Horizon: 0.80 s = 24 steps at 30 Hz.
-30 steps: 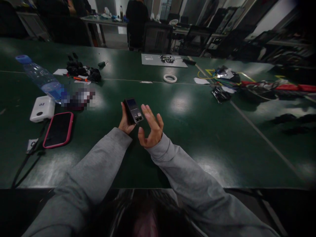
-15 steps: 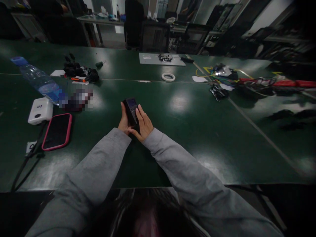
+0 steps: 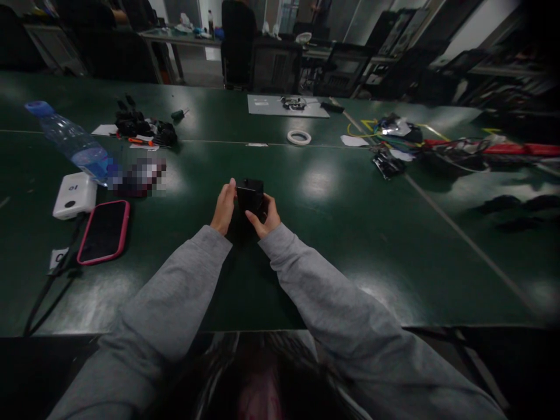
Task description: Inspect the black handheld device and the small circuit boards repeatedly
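A small black handheld device (image 3: 250, 195) is between my two hands, over the middle of the green table. Its screen and buttons do not show from this side. My right hand (image 3: 268, 219) is closed round the lower right of the device, with the thumb across its near face. On the other side, my left hand (image 3: 223, 209) has its fingertips against the upper left edge. Some fingers of both hands are hidden behind the device.
To the left are a pink-cased phone (image 3: 104, 232), a white box with a cable (image 3: 75, 195), a plastic bottle (image 3: 72, 146) and a blurred-out item (image 3: 142, 175). Farther back lie black parts (image 3: 142, 125), a screwdriver (image 3: 178, 115), a tape roll (image 3: 298, 137) and a grey board (image 3: 262, 105). Wires (image 3: 398, 131) sprawl at right.
The device has been turned, so its screen side no longer shows. My right hand has shifted slightly right and down its side; my left hand now touches it mainly at the upper edge.
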Motion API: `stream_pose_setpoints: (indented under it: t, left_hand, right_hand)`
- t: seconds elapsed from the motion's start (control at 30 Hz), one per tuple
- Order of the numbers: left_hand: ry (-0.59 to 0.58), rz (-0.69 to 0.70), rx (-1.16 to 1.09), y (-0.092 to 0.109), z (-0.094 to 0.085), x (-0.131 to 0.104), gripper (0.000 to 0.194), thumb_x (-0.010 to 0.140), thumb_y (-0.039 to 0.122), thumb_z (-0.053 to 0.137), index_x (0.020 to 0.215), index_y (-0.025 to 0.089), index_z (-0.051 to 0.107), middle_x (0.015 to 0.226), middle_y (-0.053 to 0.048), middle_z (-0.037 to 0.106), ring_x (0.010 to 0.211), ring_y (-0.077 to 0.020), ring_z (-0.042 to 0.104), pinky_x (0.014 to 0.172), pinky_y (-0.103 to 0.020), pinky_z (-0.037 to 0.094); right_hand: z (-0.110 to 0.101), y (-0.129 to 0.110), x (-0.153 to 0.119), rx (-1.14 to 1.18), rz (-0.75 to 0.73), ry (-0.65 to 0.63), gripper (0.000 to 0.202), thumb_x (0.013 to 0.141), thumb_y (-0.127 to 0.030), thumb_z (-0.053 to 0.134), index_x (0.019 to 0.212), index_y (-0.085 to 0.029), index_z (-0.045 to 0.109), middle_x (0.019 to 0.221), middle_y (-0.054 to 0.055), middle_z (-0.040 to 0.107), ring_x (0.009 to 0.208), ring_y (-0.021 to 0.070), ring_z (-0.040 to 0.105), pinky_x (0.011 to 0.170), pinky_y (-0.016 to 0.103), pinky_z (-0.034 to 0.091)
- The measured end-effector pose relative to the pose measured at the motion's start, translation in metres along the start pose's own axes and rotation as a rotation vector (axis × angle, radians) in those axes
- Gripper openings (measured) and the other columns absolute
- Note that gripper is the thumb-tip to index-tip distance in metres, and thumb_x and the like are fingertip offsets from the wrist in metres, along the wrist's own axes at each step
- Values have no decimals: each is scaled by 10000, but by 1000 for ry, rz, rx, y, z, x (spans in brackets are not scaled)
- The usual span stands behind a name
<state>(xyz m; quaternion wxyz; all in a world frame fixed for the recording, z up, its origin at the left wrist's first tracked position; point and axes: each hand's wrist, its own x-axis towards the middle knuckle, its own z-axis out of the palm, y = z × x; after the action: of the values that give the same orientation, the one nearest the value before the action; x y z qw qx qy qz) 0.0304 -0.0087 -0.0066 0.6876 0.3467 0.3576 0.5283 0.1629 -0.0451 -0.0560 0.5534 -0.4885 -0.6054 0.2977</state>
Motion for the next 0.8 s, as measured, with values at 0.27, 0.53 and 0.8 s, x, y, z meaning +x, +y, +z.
stream_pose_setpoints:
  t: [0.27,0.53,0.8]
  left_hand:
    - [-75,49,147,19,-9,-1,243,809,294,708,664,156,570,558,58,410,496,-49,379,483,-175,288]
    - [-78,-25,-95,25,-12,3,304,864,291,641,628,171,492,509,66,337,435,-50,364,437,-179,295]
    - [-76,-90,-153,33,-14,3,298,893,274,578,630,173,478,495,58,348,421,-49,377,418,-180,295]
  right_hand:
    - [-7,1,4,-43,-85,-98,739,799,-650,607,1319,-203,331,1284,157,557,1168,237,583,979,434,506]
    - [-11,-4,3,-17,-107,-4,723,832,-615,604,1357,-213,311,1342,163,507,1206,232,561,947,403,534]
    - [-27,-17,12,-297,-404,-1,751,884,-569,538,1485,-204,276,1444,163,456,1335,286,477,1107,501,427]
